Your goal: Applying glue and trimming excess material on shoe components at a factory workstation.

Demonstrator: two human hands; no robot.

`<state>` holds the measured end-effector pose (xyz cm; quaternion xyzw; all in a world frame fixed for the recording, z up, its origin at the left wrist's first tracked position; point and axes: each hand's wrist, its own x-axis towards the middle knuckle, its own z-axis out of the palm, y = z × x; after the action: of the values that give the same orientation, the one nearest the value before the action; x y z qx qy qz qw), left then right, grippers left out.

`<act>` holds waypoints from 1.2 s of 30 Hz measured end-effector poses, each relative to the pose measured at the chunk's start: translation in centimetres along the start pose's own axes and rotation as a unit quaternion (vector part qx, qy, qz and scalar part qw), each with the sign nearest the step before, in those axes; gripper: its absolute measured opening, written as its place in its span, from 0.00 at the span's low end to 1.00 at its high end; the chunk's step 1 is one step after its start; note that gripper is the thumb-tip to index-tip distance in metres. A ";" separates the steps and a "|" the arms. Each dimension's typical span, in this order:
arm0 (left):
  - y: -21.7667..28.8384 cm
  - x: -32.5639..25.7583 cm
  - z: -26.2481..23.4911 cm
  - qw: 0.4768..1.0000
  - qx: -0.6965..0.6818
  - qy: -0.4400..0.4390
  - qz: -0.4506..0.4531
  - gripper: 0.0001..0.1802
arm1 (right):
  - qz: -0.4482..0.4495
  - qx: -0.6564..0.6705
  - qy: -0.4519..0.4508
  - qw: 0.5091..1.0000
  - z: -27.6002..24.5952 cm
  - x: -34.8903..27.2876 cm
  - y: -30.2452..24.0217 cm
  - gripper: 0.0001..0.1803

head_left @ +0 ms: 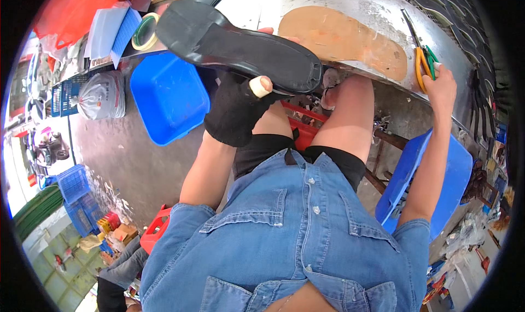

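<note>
My left hand, in a black fingerless glove with pale tape round the thumb, is closed on a black shoe sole. The sole tilts over the bench edge, its broad end to the upper left; some fingertips show behind its far side. At the right of the bench my right hand is bare, its fingers closed at a green-handled tool. Against these fingers lie scissors with yellow handles, their dark blades pointing away. A brown sole-shaped board lies flat on the bench between my hands.
The metal bench spans the far side. A tape roll and blue and white sheets sit at its left. Blue tubs stand below on both sides, the right one under my forearm. Black strips hang over the far right edge.
</note>
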<state>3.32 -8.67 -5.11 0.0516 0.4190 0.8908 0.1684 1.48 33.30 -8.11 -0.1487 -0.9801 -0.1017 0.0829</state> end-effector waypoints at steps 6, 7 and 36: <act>-1.2 -1.0 -2.8 0.993 0.049 0.049 0.091 0.47 | 0.017 0.603 -0.106 0.790 -4.8 -6.4 -2.5 0.22; -1.4 -1.6 -3.3 0.988 0.077 0.062 0.117 0.47 | 0.004 0.625 -0.137 0.769 -5.7 -8.4 -5.0 0.24; -5.0 -6.2 -7.3 0.978 0.153 0.124 -0.068 0.39 | -0.272 0.463 -0.249 0.806 -5.8 -15.2 -12.6 0.27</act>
<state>8.69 -13.11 -13.33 -0.0624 0.5701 0.8023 0.1656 12.70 16.07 -7.65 0.1600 -0.8978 0.3868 -0.1365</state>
